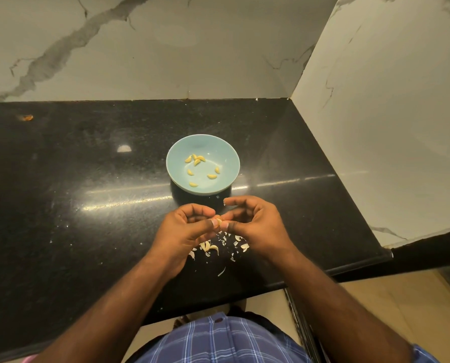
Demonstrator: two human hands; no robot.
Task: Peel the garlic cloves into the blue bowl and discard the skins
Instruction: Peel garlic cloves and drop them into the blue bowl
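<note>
Both hands, left (186, 226) and right (255, 224), pinched one clove (218, 220) between fingertips just in front of the bowl (230, 163), which held peeled cloves (197, 161); skins (220, 244) lay under the hands

A glossy black speckled surface (74, 179) fills the middle of the frame, streaked with reflected light. White marble-veined walls (166, 48) meet in a corner at the upper right. Beige floor (375, 297) shows at the lower right.
</note>
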